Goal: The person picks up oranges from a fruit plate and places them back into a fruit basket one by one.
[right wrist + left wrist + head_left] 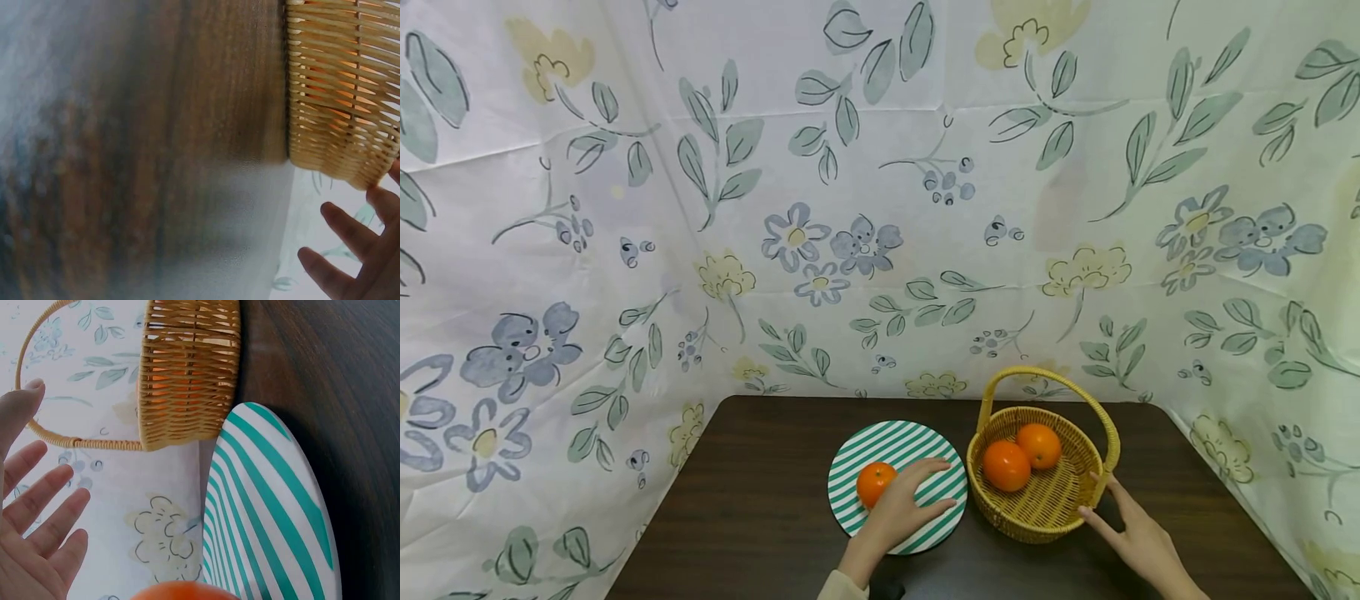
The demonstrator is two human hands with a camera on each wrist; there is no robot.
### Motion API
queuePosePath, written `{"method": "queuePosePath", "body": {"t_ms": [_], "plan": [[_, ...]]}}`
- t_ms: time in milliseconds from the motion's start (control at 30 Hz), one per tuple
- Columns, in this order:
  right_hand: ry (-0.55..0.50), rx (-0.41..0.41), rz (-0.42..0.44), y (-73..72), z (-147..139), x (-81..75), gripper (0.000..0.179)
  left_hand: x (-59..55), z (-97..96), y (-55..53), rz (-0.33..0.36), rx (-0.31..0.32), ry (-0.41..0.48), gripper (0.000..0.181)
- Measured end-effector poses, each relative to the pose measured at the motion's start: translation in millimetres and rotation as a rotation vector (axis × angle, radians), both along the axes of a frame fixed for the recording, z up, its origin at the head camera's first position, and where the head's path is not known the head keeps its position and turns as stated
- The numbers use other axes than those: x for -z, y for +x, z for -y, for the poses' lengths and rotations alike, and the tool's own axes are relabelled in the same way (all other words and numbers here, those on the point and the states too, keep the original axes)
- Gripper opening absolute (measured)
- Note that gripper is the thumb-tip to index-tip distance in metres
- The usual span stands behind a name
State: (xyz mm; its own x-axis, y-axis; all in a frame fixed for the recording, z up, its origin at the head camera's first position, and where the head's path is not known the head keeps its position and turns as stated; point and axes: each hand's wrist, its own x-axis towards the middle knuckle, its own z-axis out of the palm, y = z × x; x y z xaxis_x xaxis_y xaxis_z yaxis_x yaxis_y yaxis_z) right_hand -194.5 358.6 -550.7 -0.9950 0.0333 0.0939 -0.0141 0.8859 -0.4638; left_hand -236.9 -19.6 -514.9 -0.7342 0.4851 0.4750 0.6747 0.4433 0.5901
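A round, flat plate (901, 435) with green and white stripes lies on the table. An orange (876, 481) sits on its left part; only the edge of that orange (184, 591) shows in the left wrist view. Above the plate, just right of the fruit, my left hand (904, 507) hovers with fingers spread and nothing in them. To the right stands a yellow wicker basket (1026, 527) with an arched handle, holding two oranges (1007, 466). My right hand (1138, 537) touches the basket's right side near the handle's base, its fingers fairly straight and spread.
The dark wooden table (760, 492) ends at a floral cloth (880, 333) hanging behind and at both sides. The basket's handle (1047, 372) rises high above its rim. Plate and basket stand close side by side.
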Motion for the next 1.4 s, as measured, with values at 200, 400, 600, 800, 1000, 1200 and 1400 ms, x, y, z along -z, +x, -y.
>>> {"method": "queuePosePath", "body": {"t_ms": [200,400,600,800,1000,1200,1400], "plan": [[-0.009,-0.002,-0.007,-0.4,1,-1.9,0.080,1.6,6.9,-1.7,0.001,-0.017,0.026,0.047],[-0.013,0.000,-0.025,-0.9,2,-1.9,0.079,6.5,15.7,-7.3,-0.044,-0.037,0.020,0.048],[-0.010,0.004,-0.036,0.1,2,-0.2,0.080,5.7,22.6,-7.6,-0.030,-0.049,0.032,0.048],[-0.013,0.003,-0.033,1.6,2,-0.9,0.078,8.5,27.8,-8.7,-0.057,-0.063,0.046,0.048],[-0.022,0.006,-0.025,1.6,2,-2.7,0.079,13.3,32.2,-11.2,-0.088,-0.077,0.046,0.049],[-0.010,0.010,0.002,1.9,2,-2.6,0.082,22.5,39.0,-15.3,-0.114,-0.113,0.029,0.050],[-0.013,0.005,0.014,0.9,2,-1.7,0.081,29.8,46.5,-18.8,-0.114,-0.133,0.048,0.048]]}}
